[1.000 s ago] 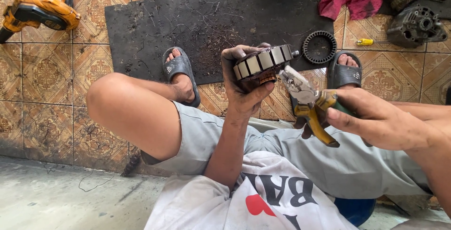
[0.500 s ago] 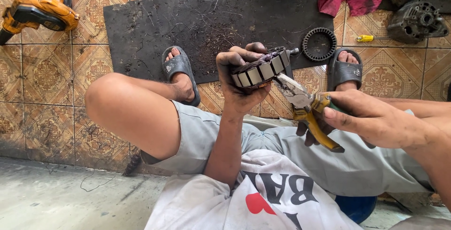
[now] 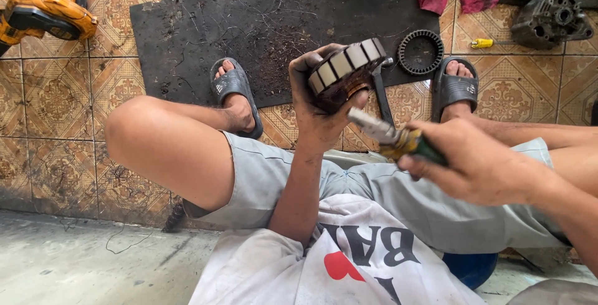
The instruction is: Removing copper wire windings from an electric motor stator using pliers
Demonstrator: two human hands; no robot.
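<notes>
- Floor (image 3: 50, 124): patterned brown-and-cream tiles, worn and dusty.
- Near strip: bare grey concrete (image 3: 75, 261).
- Far centre: black rubber mat (image 3: 205, 24), littered with debris.
- Light: even daylight.

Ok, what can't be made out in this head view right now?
- Pliers: handles hidden inside the right hand; jaw tips blurred, contact with the round metal part unclear.
- Round metal part: underside covered by the left hand.
- Orange power tool: cut off by the left edge.
</notes>
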